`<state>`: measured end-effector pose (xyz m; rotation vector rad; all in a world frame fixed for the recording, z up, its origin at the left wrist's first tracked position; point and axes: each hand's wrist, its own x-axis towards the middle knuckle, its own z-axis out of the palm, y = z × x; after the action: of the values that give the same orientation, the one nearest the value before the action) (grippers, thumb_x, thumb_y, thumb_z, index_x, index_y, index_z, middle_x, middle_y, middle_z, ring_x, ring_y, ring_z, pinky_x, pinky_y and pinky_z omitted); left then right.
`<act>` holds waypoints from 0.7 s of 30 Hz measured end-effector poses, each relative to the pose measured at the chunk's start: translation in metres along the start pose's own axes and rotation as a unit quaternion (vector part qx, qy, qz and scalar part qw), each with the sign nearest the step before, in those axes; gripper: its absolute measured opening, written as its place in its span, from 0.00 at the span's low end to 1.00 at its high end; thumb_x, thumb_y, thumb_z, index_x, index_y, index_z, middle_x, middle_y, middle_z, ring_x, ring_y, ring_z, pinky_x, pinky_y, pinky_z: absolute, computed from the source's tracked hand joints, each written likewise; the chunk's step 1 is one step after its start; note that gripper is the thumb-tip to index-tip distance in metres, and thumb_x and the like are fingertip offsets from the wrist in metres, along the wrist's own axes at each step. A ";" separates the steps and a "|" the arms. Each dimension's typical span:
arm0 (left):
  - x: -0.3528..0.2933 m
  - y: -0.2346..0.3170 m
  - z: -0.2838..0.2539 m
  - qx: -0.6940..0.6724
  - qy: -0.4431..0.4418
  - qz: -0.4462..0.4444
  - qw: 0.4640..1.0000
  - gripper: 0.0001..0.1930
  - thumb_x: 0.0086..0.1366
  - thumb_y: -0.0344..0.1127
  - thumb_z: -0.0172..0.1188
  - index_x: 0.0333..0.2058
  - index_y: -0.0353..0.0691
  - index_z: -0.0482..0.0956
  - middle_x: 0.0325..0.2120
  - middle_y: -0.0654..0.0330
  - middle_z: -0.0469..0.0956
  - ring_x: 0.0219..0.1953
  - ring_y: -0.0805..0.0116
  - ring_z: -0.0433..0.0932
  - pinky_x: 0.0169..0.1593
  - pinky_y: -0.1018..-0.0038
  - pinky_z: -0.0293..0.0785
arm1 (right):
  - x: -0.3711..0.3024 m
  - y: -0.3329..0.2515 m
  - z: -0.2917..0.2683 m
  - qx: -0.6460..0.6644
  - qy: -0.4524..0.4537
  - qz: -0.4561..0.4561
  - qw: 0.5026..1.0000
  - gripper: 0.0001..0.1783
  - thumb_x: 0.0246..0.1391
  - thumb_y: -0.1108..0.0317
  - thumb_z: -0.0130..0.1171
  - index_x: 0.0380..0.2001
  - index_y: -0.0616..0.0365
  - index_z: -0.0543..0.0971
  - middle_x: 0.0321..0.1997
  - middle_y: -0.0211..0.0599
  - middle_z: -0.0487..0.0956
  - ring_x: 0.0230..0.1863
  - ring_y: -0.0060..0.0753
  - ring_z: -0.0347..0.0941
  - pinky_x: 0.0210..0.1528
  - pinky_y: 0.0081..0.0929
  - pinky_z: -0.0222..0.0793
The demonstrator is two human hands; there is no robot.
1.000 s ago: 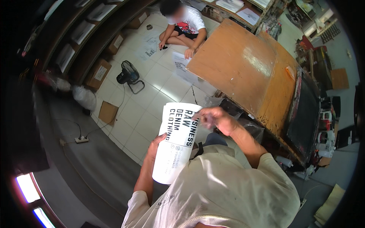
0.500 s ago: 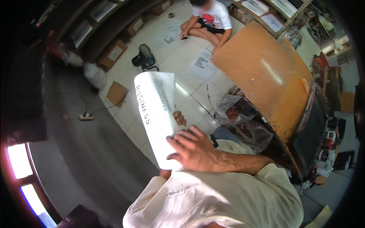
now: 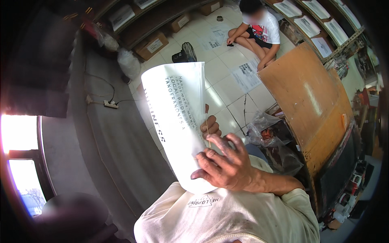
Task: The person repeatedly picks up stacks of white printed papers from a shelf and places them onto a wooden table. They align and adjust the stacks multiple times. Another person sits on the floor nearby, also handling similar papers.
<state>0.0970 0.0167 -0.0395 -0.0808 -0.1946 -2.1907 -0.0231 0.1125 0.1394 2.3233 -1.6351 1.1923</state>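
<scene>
A folded bundle of white plastic sheets [image 3: 174, 117] with dark printing stands tilted in front of my chest. My left hand [image 3: 211, 126] is mostly hidden behind the bundle; its curled fingers grip the right edge. A thin tan band, seemingly a rubber band [image 3: 208, 131], runs from those fingers toward my right hand [image 3: 229, 164]. That hand lies over the bundle's lower right side, fingers bent at the band and thumb against the sheets. How far the band goes round the bundle cannot be seen.
Another person [image 3: 261, 34] sits on the tiled floor by printed sheets [image 3: 246, 75]. A leaning wooden board [image 3: 304, 89] and clear plastic bags [image 3: 271, 135] stand to my right. On the left are a grey ledge [image 3: 109, 137] and a power strip [image 3: 110, 104]. Shelves [image 3: 344, 30] line the back.
My view has swung left, so the room appears shifted right. The bundle has turned more of its printed face toward me. My right hand's fingers have lifted and spread more, with the band now plainer.
</scene>
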 end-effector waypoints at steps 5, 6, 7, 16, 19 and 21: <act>-0.006 0.001 0.000 0.005 -0.002 0.012 1.000 0.25 0.68 0.44 0.50 0.54 0.28 0.72 0.44 0.46 0.80 0.44 0.53 0.82 0.48 0.61 0.79 | -0.009 0.038 0.003 0.094 0.037 -0.068 0.993 0.23 0.56 0.45 0.64 0.30 0.58 0.79 0.25 0.31 0.77 0.38 0.36 0.79 0.50 0.42 0.71; -0.006 -0.001 -0.001 0.004 -0.002 0.012 1.000 0.25 0.68 0.44 0.50 0.54 0.28 0.72 0.44 0.46 0.80 0.44 0.53 0.82 0.48 0.61 0.79 | -0.012 0.044 0.000 0.116 0.037 -0.063 0.991 0.24 0.55 0.45 0.64 0.29 0.58 0.79 0.25 0.31 0.76 0.37 0.36 0.79 0.49 0.41 0.72; -0.005 0.002 -0.001 0.005 -0.007 0.014 1.000 0.25 0.68 0.44 0.50 0.54 0.28 0.72 0.44 0.46 0.80 0.44 0.53 0.82 0.48 0.61 0.79 | -0.012 0.047 -0.008 0.118 0.012 -0.037 0.992 0.21 0.53 0.51 0.68 0.31 0.61 0.78 0.25 0.34 0.77 0.33 0.34 0.78 0.44 0.39 0.73; 0.020 0.048 -0.012 0.173 0.036 -0.022 0.984 0.25 0.67 0.43 0.51 0.54 0.28 0.72 0.45 0.46 0.80 0.45 0.53 0.82 0.49 0.61 0.79 | -0.056 0.038 -0.004 0.360 -0.087 0.335 0.866 0.24 0.59 0.60 0.62 0.52 0.64 0.71 0.43 0.40 0.79 0.43 0.35 0.77 0.44 0.31 0.72; 0.035 0.051 0.018 0.320 0.172 -0.077 0.928 0.27 0.66 0.45 0.52 0.54 0.26 0.72 0.44 0.44 0.80 0.44 0.53 0.81 0.49 0.63 0.78 | -0.056 0.049 0.025 0.506 0.040 0.444 0.738 0.38 0.60 0.45 0.61 0.62 0.60 0.64 0.51 0.36 0.75 0.56 0.31 0.70 0.55 0.31 0.68; 0.045 0.043 0.049 0.467 0.248 -0.135 0.838 0.30 0.64 0.49 0.55 0.53 0.25 0.72 0.42 0.41 0.80 0.42 0.53 0.81 0.48 0.65 0.78 | -0.071 0.076 0.059 0.553 0.073 0.513 0.653 0.40 0.59 0.39 0.58 0.63 0.57 0.65 0.53 0.36 0.74 0.59 0.31 0.68 0.57 0.31 0.67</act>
<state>0.1045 -0.0357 0.0194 1.1038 -0.9921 -2.0655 -0.0630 0.1073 0.0266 1.0834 -2.6866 3.2071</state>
